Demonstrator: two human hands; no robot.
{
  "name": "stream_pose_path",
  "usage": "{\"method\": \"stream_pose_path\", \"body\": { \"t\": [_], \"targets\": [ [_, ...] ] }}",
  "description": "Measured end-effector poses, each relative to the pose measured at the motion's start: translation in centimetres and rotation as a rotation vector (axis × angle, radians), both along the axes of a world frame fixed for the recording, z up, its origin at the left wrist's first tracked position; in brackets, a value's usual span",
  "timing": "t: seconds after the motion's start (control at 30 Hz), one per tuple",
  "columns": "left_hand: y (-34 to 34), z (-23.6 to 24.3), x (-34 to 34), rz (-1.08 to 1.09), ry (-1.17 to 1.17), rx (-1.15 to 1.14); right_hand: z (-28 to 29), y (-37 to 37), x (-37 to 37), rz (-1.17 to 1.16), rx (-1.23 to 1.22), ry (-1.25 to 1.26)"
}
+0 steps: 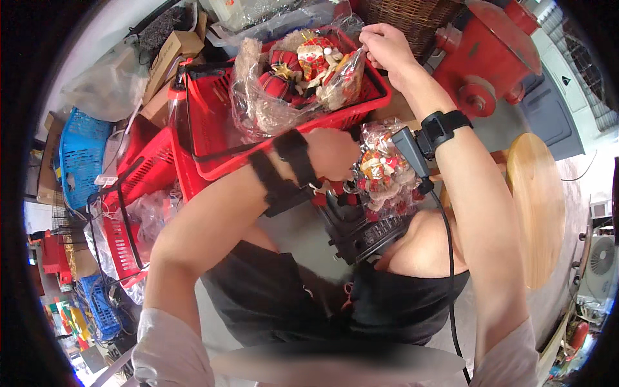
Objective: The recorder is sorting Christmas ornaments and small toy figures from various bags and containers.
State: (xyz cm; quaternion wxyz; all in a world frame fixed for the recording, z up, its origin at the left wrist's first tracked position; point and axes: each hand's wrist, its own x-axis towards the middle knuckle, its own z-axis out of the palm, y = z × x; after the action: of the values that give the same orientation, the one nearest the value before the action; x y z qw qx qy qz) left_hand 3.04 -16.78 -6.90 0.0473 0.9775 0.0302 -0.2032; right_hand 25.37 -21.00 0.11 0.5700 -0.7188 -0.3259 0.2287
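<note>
Where right fingers (370, 40) pinch it | clear bag (290, 113): crinkled | plush (282, 84): red, tan

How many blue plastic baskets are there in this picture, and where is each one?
2 show: the larger blue basket at the left, in the upper half, and the smaller blue basket lower down. Others may be hidden in the clutter.

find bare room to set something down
The round wooden top, right of the right forearm, looks bare. A patch of grey floor shows between the left forearm, the dark shorts and the black plastic stand. Crowded: the red basket, with its clear bag of plush decorations, and the space beside the left hand, where a second bag sits.
</note>
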Motion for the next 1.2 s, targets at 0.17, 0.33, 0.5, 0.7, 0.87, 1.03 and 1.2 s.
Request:
{"method": "stream_pose_path", "body": {
  "t": [0.17,0.33,0.5,0.7,0.87,1.03,1.2],
  "targets": [
    [0.4,-0.6,-0.5,-0.193,0.165,0.058,0.3,-1.1,2.0,-0.023,0.000,-0.020],
    [3.9,-15.0,-1.9,0.147,0.068,0.025,-0.2,0.4,0.8,0.010,0.028,0.011],
    [0.7,-8.5,-1.2,-0.348,-0.182,0.156,0.0,-0.5,1.7,-0.007,0.026,0.008],
    [0.3,-7.2,0.2,-0.081,-0.144,0.056,0.2,-0.1,0.8,-0.007,0.005,-0.026],
    [0.4,-4.9,0.4,-0.121,-0.561,-0.254,-0.4,0.1,0.7,-0.015,-0.019,-0.044],
    [-3.3,-2.1,4.4,0.198,-0.604,-0.327,-0.5,0.7,0.5,-0.019,-0.039,-0.057],
    [-2.5,-0.9,3.7,0.273,-0.778,-0.311,-0.6,1.0,0.7,-0.029,-0.054,-0.067]
  ]
}}
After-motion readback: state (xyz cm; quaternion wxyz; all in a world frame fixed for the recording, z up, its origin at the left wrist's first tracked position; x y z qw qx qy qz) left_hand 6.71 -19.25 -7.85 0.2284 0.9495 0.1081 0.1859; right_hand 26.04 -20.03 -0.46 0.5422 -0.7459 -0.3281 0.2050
